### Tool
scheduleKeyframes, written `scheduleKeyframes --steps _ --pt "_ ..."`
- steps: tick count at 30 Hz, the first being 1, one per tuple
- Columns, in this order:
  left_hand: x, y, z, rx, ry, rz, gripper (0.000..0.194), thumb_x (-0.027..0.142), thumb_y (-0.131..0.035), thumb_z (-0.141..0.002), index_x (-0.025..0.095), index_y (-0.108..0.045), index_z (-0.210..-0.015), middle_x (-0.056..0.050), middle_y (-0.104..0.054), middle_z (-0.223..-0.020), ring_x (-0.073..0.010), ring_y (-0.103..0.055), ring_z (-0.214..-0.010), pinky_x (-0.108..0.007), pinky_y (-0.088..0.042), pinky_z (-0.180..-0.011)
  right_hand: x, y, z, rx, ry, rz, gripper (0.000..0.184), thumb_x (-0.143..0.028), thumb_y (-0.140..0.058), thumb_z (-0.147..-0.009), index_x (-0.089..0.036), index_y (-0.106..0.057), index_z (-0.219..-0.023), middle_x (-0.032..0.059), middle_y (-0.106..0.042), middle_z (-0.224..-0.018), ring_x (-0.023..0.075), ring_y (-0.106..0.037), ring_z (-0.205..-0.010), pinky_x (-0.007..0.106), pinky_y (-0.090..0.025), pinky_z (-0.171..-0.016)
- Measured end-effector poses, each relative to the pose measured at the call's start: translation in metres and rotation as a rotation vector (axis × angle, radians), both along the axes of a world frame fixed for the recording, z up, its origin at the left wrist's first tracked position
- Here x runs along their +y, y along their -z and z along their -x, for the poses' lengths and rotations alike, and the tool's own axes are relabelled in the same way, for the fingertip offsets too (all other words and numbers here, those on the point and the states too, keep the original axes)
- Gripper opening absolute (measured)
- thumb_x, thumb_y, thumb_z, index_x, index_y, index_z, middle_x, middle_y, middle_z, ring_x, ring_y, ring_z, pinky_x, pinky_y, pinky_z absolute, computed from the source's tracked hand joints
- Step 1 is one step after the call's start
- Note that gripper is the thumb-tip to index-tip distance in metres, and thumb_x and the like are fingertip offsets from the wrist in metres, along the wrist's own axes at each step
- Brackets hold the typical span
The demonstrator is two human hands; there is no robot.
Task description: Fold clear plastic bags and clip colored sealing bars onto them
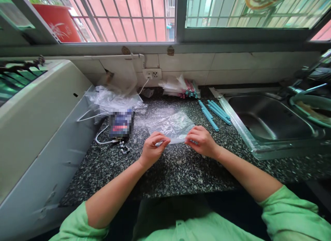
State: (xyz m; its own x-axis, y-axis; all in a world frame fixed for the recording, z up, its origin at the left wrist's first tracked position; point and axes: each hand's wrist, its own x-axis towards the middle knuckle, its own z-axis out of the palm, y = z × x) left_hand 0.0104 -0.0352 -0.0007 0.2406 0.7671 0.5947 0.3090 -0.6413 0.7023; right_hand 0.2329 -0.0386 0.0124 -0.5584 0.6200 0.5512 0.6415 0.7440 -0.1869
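Clear plastic bag [172,125], one, thin and crinkled: lying on the speckled stone counter [178,172] between the two hands, its near edge held at both ends.

Left hand [154,147], one, bare: thumb and forefinger pinched together on the bag's near edge, at its left end.

Right hand [201,141], one, bare: fingertips closed on the same edge, at its right end (a short stretch of film runs between the two grips).

Blue strips [209,116], several, long and flat: loose on the counter beyond the right hand, near the sink, in two groups lying at a slant.

Phone [120,123], one, screen pixelated: left of the bag, with a white cable [102,142] and a beaded charm [124,148] at its near end.

Bagged sticks [188,89], a pile, pink and blue ends showing: against the tiled wall [186,63], beyond the bag.

Loose plastic film [113,97], one heap: behind the phone.

Wall socket [152,74], one, white, a plug in it: above the counter's back edge.

Sink [269,116], one, metal: at right, with a green basin [314,108] at its far side.
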Motion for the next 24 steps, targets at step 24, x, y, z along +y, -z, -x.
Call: scheduleKeyframes --steps 24 --pt "-0.001 -0.009 0.001 0.117 0.043 -0.295 0.005 0.019 -0.067 -0.074 0.018 -0.063 -0.077 -0.001 -0.059 -0.068 -0.0119 -0.052 -0.066 -0.025 -0.044 -0.061 -0.005 -0.004 0.01 0.04 -0.021 -0.002 0.017 -0.022 -0.051 -0.085 -0.018 -0.06 -0.071 0.002 -0.064 -0.068 0.0149 -0.05 -0.07 0.03 -0.035 -0.068"
